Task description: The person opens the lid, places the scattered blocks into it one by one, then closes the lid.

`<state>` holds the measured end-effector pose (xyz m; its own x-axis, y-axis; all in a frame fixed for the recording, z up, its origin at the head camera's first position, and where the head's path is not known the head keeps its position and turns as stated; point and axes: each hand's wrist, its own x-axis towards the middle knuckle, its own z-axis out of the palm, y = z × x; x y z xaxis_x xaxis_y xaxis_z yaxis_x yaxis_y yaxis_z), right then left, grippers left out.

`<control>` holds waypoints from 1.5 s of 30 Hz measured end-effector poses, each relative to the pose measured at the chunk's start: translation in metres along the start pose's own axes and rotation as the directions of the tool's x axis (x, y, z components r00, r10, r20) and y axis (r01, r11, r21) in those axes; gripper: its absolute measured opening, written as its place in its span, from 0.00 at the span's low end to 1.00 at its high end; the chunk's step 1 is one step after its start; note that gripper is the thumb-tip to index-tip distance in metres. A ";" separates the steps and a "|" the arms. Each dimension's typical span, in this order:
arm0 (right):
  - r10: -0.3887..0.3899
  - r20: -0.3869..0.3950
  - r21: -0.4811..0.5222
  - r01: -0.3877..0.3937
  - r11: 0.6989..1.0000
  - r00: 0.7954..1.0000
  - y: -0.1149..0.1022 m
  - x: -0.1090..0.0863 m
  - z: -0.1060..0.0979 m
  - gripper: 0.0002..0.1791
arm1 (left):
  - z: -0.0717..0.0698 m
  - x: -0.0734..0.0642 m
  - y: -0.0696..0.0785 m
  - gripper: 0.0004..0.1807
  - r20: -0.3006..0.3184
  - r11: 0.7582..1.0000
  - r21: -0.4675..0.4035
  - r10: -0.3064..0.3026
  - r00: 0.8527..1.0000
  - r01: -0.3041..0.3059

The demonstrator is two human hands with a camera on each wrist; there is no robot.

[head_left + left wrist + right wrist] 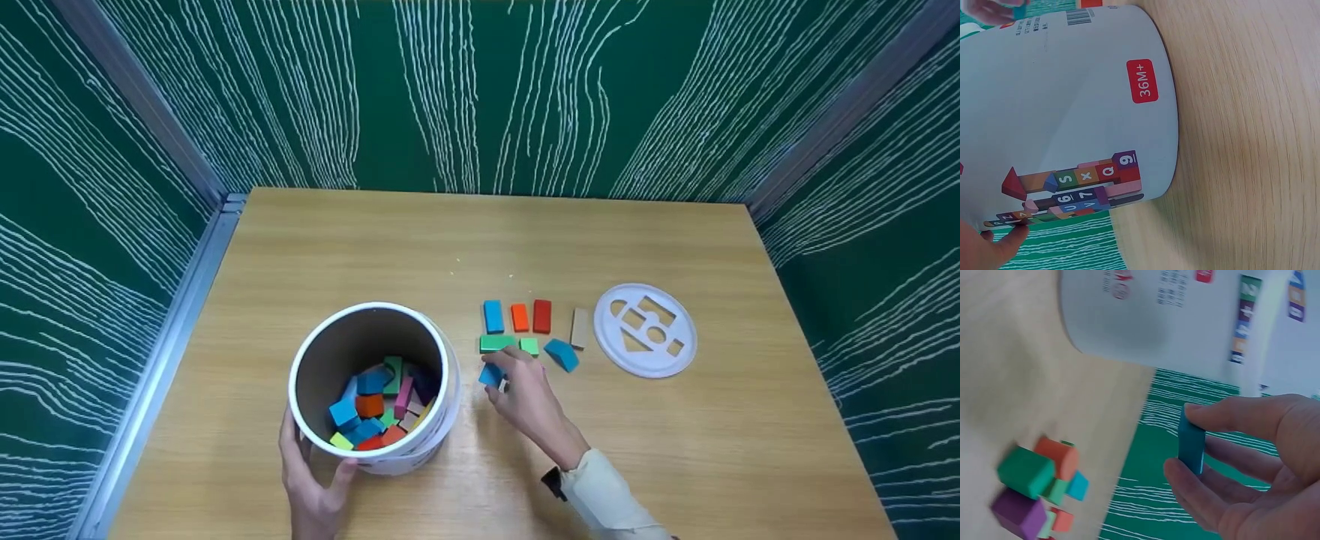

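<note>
My right hand pinches a blue block between thumb and fingertips, to the right of a white bucket. The right wrist view shows this block held on end, its flat side facing the camera. With thumb and fingers spread round the bucket's near left side, my left hand holds it. Many coloured blocks lie inside, orange, blue, green, pink and yellow among them. The left wrist view shows the bucket's printed wall and part of the left hand against it.
Beyond my right hand, blocks lie in loose rows, including a red one, a long green one and a blue one. A plain wooden block lies beside the white lid with shaped holes. Green panels surround the wooden table.
</note>
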<state>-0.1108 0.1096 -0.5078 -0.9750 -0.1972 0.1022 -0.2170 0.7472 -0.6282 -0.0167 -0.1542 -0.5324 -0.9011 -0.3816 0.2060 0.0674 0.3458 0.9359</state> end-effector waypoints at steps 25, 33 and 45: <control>-0.184 -0.103 0.029 0.188 0.982 0.978 -0.040 0.004 -0.050 0.20 | -0.001 0.000 -0.002 0.50 0.006 1.000 -0.001 0.014 1.000 -0.014; -0.167 -0.087 0.016 0.169 0.985 0.982 -0.052 0.005 -0.058 0.22 | 0.000 0.001 0.000 0.50 0.000 1.000 0.019 -0.015 1.000 0.015; -0.172 -0.092 0.014 0.174 0.985 0.981 -0.062 0.004 -0.063 0.22 | 0.000 -0.001 0.000 0.50 -0.003 1.000 0.016 0.008 1.000 -0.008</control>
<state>-0.1044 0.1028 -0.4200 -0.9234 -0.2634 0.2792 -0.3825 0.6923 -0.6119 -0.0160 -0.1541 -0.5320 -0.8992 -0.3816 0.2140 0.0675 0.3622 0.9296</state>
